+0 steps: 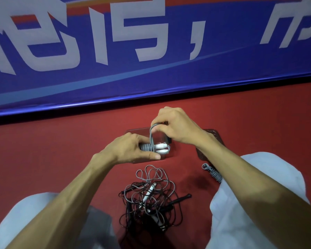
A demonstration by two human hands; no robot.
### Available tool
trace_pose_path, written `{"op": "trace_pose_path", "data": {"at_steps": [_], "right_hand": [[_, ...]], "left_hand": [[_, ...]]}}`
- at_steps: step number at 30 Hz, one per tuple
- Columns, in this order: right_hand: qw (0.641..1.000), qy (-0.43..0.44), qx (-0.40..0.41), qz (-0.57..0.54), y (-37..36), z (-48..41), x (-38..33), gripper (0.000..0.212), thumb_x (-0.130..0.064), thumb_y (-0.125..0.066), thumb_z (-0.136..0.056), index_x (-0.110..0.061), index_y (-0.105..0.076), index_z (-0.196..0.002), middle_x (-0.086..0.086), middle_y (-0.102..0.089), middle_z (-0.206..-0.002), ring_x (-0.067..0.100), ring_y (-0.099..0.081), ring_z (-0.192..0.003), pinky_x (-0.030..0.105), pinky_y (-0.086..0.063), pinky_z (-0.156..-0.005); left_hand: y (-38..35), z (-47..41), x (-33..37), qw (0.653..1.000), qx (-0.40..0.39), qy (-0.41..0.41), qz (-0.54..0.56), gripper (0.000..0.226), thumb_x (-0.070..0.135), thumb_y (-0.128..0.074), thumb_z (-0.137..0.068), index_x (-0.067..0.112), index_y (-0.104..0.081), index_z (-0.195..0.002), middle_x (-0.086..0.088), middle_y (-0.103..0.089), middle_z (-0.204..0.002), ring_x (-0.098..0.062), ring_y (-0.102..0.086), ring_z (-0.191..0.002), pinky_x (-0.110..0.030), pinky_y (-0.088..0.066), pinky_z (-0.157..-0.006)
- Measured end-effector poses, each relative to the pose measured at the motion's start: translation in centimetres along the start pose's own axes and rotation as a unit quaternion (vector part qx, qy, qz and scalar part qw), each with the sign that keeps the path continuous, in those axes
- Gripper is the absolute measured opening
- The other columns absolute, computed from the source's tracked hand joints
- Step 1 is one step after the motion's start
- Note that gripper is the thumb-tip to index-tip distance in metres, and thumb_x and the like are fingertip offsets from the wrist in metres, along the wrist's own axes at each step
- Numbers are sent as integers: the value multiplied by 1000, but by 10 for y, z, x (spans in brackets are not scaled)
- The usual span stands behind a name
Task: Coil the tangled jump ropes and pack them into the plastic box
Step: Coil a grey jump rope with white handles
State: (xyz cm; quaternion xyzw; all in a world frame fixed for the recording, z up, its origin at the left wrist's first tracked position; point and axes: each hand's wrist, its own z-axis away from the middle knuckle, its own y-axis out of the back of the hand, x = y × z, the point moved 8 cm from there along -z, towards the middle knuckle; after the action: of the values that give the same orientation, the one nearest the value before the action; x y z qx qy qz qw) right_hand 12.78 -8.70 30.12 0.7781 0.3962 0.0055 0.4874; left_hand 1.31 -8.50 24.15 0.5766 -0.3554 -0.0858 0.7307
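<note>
A clear plastic box (133, 131) sits on the red floor in front of me. Over it my left hand (131, 149) grips a coiled grey jump rope with white handles (155, 147). My right hand (174, 125) pinches a loop of that grey cord and holds it up above the coil. Nearer to me lies a tangled pile of grey and black jump ropes (149, 198) with white and black handles. A second coiled grey rope (212, 172) lies to the right, partly hidden under my right forearm.
The box's clear lid (214, 139) lies flat on the floor to the right of the box. A blue banner (151, 69) with large white characters runs along the wall just behind. My knees in pale trousers flank the pile.
</note>
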Motion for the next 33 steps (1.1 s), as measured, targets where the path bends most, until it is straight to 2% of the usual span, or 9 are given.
{"op": "trace_pose_path", "data": {"at_steps": [4, 6, 9, 13, 15, 19, 21, 27, 33], "right_hand": [[987, -124, 39, -90, 2, 5, 30, 9, -26, -79, -78, -17, -79, -78, -10, -63, -65, 1, -53, -60, 16, -38, -62], [973, -181, 46, -132, 2, 8, 46, 25, -39, -77, -78, -16, -76, -68, -4, -59, -56, 1, -45, -54, 24, -35, -58], [956, -192, 51, -215, 0, 9, 42, 54, -54, -65, -83, -4, -69, -62, 14, -57, -54, 6, -44, -52, 27, -34, -57], [905, -247, 32, -346, -13, 14, 43, 53, -35, -43, -102, -2, -64, -66, -12, -44, -42, 2, -38, -45, 15, -36, -59], [874, -242, 15, -422, -21, 15, 43, 44, -28, -44, -102, -6, -65, -70, -11, -38, -44, 5, -31, -47, 16, -30, -56], [767, -229, -51, -597, -37, 16, 31, 23, -13, -46, -96, -1, -66, -98, -2, -40, -60, 9, -34, -56, 21, -27, -55], [742, -219, -90, -627, -45, 17, 26, 24, -7, -47, -94, 0, -63, -111, 1, -44, -67, 12, -39, -60, 22, -29, -56], [757, -228, -156, -592, -53, 21, 22, 41, 17, -40, -91, 2, -55, -126, 4, -62, -81, 17, -60, -75, 23, -50, -63], [811, -243, -200, -494, -48, 27, 28, 54, 25, -37, -85, -11, -64, -115, 5, -69, -95, 20, -68, -88, 33, -60, -68]], "left_hand": [[7, 6, 7, 969, 12, -11, 245, 22, 45, -74, -79, 26, -73, -69, -1, -54, -55, -14, -47, -45, -23, -38, -43], [25, 12, 8, 945, 49, -21, 324, 12, 32, -73, -82, 27, -75, -70, 2, -61, -58, -10, -52, -44, -20, -40, -41], [46, 19, 6, 897, 103, -44, 428, 14, 28, -67, -82, 22, -74, -72, -11, -65, -62, -16, -56, -42, -21, -44, -40], [49, 18, -2, 859, 137, -20, 492, 23, 35, -61, -80, 15, -68, -71, -23, -58, -61, -26, -53, -41, -26, -44, -39], [51, 17, -8, 835, 158, 9, 526, 29, 39, -58, -80, 12, -66, -74, -23, -57, -62, -27, -52, -41, -27, -43, -39], [53, 18, -21, 792, 201, 69, 572, 36, 43, -52, -92, 9, -62, -83, -18, -58, -64, -26, -52, -43, -26, -43, -43], [53, 20, -26, 777, 225, 93, 580, 36, 43, -53, -91, 9, -63, -85, -17, -58, -64, -26, -52, -44, -26, -43, -44], [49, 23, -33, 749, 252, 145, 595, 33, 43, -59, -91, 11, -66, -91, -16, -61, -66, -26, -52, -44, -26, -45, -42], [46, 21, -37, 750, 256, 158, 589, 33, 40, -64, -89, 7, -68, -88, -19, -62, -66, -26, -52, -41, -27, -46, -41]]}}
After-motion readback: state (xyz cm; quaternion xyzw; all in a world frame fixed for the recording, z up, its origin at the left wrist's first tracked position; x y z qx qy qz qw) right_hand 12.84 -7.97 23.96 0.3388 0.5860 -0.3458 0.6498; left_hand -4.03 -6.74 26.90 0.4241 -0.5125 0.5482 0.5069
